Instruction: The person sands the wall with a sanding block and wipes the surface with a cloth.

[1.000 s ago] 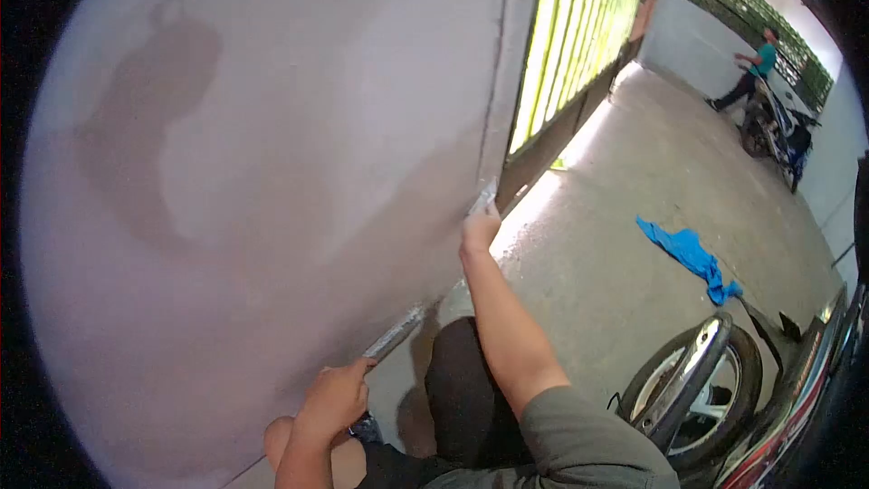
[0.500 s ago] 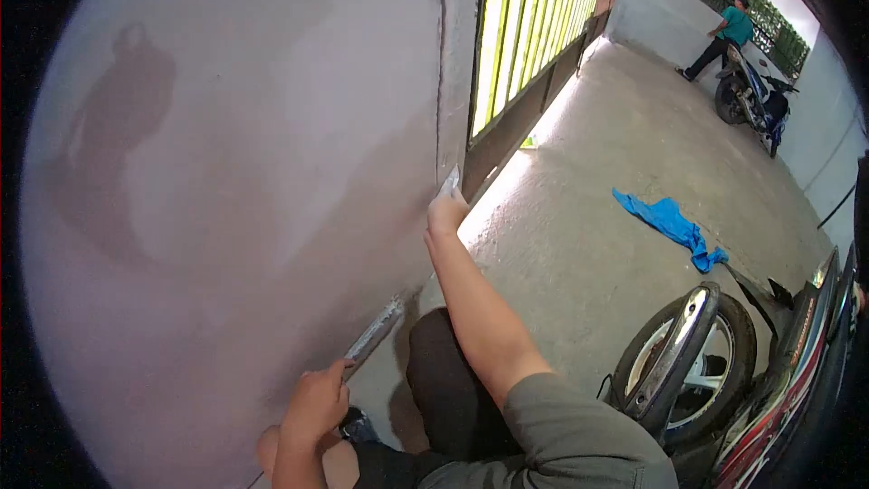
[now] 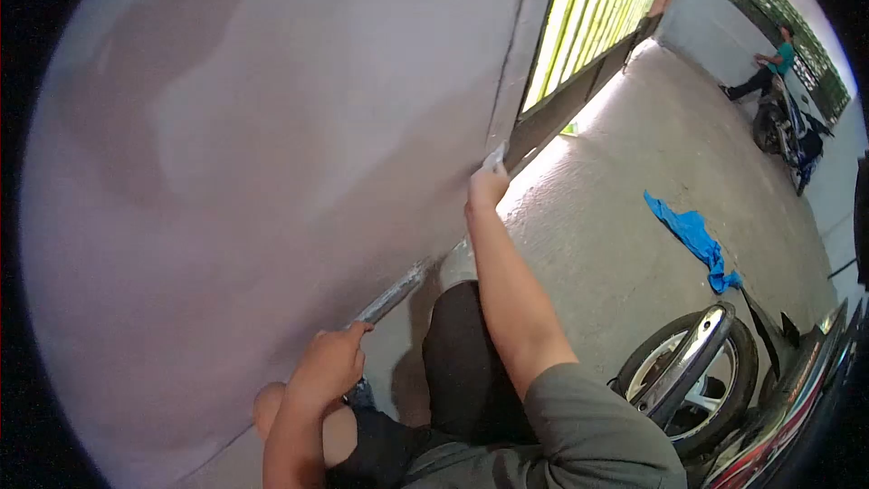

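My left hand (image 3: 328, 364) is closed on the near end of a long, flat grey tool (image 3: 391, 297), low along the foot of the pale wall (image 3: 272, 172). Farther up, my right hand (image 3: 489, 186) grips a small whitish scraper-like tool (image 3: 495, 158) at the wall's corner, beside the gate frame. The fingers partly hide this small tool.
A metal gate (image 3: 588, 27) adjoins the wall. On the floor to the right lies a blue cloth (image 3: 692, 237). A motorcycle wheel (image 3: 733, 380) stands close at lower right. Far back, a person (image 3: 780, 59) is beside another motorcycle (image 3: 789, 131).
The view has shifted, first one way and then back. Both hands keep their tools; my right hand stays at the wall corner, and the far person remains near the motorcycle.
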Available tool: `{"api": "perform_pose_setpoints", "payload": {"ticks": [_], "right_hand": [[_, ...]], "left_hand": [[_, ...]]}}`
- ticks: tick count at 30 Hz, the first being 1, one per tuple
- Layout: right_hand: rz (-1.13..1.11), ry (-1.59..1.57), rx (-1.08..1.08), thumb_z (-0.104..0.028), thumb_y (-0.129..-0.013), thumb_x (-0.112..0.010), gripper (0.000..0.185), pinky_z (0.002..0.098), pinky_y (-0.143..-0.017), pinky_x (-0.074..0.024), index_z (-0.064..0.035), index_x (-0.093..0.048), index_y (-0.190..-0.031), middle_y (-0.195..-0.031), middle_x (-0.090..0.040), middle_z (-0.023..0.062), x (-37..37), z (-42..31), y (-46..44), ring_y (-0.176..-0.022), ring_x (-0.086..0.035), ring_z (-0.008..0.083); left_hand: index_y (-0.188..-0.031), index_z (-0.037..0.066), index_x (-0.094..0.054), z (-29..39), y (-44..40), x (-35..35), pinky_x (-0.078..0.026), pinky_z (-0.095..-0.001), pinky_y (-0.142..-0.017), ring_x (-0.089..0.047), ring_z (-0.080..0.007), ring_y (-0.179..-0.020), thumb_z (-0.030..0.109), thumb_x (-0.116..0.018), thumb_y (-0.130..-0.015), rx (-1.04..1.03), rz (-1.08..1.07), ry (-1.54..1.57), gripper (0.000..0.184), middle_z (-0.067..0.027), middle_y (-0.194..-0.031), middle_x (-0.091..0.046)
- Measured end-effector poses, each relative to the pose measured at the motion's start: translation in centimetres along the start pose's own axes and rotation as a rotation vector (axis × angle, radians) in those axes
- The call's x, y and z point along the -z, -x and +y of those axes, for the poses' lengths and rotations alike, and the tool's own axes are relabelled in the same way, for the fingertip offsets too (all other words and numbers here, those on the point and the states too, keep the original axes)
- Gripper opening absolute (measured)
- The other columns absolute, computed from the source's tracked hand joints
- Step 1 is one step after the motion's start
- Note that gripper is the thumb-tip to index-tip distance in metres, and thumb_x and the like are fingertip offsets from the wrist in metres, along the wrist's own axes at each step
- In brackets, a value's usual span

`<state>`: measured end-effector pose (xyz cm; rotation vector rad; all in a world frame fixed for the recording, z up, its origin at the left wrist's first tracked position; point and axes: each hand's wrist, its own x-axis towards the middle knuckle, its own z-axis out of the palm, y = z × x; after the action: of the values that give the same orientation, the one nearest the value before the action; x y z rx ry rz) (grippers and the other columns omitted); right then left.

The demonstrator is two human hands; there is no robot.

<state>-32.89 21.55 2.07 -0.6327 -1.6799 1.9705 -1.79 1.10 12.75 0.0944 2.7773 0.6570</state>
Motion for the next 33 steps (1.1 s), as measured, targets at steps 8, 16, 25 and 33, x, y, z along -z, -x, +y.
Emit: {"api": "perform_pose_setpoints", "payload": {"ticks": [8, 16, 25, 33], "right_hand": [[-0.132, -0.156, -0.191, -0.025, -0.101, -0.051, 0.036, 0.0291, -0.083, -0.0443, -0.0007, -0.061, -0.126, -0.110, -0.063, 0.0048, 0.4, -0.2, -1.8, -0.096, -0.055, 0.0148], [-0.189, -0.201, -0.186, -0.026, -0.104, -0.045, 0.042, 0.0331, -0.096, -0.0446, 0.0041, -0.053, -0.133, -0.124, -0.061, 0.0079, 1.0, -1.3, -1.1, -0.112, -0.057, 0.0204], [-0.171, -0.094, -0.083, -0.029, -0.103, -0.045, 0.044, 0.0312, -0.090, -0.0456, 0.0072, -0.060, -0.123, -0.117, -0.065, 0.0134, 0.5, -2.9, -0.8, -0.106, -0.059, 0.0204], [-0.227, -0.237, -0.072, -0.025, -0.103, -0.046, 0.042, 0.0312, -0.090, -0.0452, 0.0073, -0.057, -0.127, -0.120, -0.065, 0.0136, 0.8, -1.1, -0.7, -0.106, -0.060, 0.0204]], "left_hand": [[-0.120, 0.009, -0.058, -0.2, -0.3, 0.1, -0.049, -0.0548, -0.079, -0.063, -0.0465, -0.085, 0.009, -0.050, -0.085, -0.041, 0.009, 0.000, 0.036, -0.0265, -0.087, -0.065], [-0.119, 0.004, -0.057, -0.5, -0.2, -0.3, -0.048, -0.0521, -0.083, -0.064, -0.0427, -0.086, 0.009, -0.051, -0.084, -0.051, -0.014, -0.047, 0.035, -0.0238, -0.087, -0.067], [-0.120, 0.005, -0.056, -0.6, 0.1, -0.1, -0.047, -0.0532, -0.084, -0.063, -0.0421, -0.087, 0.009, -0.050, -0.084, -0.081, 0.046, -0.043, 0.037, -0.0242, -0.089, -0.066], [-0.121, 0.007, -0.056, -0.4, -0.1, 0.2, -0.047, -0.0526, -0.084, -0.062, -0.0426, -0.088, 0.007, -0.050, -0.084, -0.027, -0.011, -0.044, 0.038, -0.0243, -0.093, -0.066]]}}
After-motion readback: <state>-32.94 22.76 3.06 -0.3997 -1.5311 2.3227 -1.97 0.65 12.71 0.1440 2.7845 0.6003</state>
